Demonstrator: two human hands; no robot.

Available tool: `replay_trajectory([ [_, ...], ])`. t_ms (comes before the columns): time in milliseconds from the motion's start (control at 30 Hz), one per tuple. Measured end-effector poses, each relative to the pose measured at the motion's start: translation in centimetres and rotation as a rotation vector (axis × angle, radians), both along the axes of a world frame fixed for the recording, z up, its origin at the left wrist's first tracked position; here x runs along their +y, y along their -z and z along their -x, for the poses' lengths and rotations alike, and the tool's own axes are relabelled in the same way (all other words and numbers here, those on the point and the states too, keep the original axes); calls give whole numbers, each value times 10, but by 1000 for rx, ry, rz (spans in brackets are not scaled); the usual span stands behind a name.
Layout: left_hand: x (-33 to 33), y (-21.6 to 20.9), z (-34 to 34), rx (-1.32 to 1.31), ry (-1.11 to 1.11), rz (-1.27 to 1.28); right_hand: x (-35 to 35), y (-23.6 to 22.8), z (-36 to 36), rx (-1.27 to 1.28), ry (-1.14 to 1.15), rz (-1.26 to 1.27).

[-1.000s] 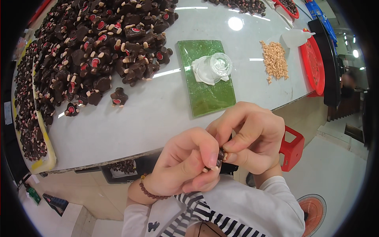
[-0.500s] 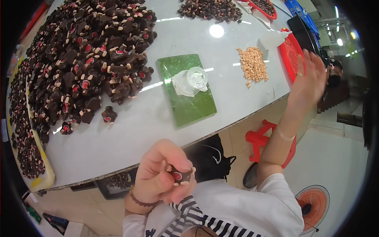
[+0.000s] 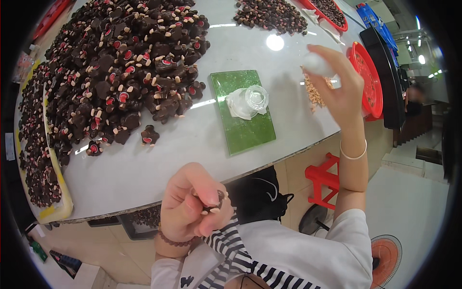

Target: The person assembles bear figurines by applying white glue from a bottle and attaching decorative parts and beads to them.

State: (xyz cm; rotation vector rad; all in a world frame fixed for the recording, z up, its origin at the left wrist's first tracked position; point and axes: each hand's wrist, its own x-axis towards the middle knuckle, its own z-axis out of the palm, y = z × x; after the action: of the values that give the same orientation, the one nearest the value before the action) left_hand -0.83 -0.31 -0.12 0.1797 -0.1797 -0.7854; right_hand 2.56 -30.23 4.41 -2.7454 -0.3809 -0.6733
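My left hand [image 3: 192, 204], near the table's front edge, pinches a small dark brown figure [image 3: 211, 210] with pale nubs; fingers cover much of it. Over the right side of the table, my right hand [image 3: 344, 86] is wrapped round a white squeeze bottle [image 3: 315, 64], whose far part is hidden by the hand. Beneath that hand lies a pile of small cream pieces [image 3: 313, 91], partly covered. Between my hands a green mat [image 3: 248, 137] bears a clear plastic cup [image 3: 256, 98] on white material. One loose brown figure [image 3: 149, 136] with a red mouth lies left of the mat.
A large heap of brown figures [image 3: 120, 62] covers the table's left, beside a yellow-edged tray [image 3: 63, 192]. A pile of small dark pieces [image 3: 272, 14] lies at the back. Red trays [image 3: 368, 79] stand to the right; a red stool [image 3: 322, 180] and fan [image 3: 386, 260] are below.
My right hand has come left from beside the red tray and closed on the squeeze bottle. The left hand keeps its figure, now turned so its red mouth is hidden. The view has shifted slightly.
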Motion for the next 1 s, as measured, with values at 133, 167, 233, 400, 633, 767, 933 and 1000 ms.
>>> replay_trajectory([
  [133, 0, 4, -6, 54, -8, 52, 22, 2, -5, -185, -95, 171],
  [167, 0, 5, -7, 55, -7, 50, 22, 3, -6, -184, -95, 169],
  [233, 0, 6, -8, 103, 7, 124, 22, 2, -8, -303, -134, 211],
  [400, 1, 6, -9, 96, 12, 120, 32, -8, -8, -349, -153, 316],
  [633, 2, 6, -9, 105, 5, 111, 46, -18, -4, -366, -101, 517],
  [767, 2, 6, -9, 109, 4, 106, 48, -19, -4, -373, -109, 526],
  [933, 1, 5, -8, 109, -9, 108, 48, -20, -5, -391, -131, 546],
  [1000, 0, 6, -9, 104, -4, 109, 46, -17, -6, -390, -126, 537],
])
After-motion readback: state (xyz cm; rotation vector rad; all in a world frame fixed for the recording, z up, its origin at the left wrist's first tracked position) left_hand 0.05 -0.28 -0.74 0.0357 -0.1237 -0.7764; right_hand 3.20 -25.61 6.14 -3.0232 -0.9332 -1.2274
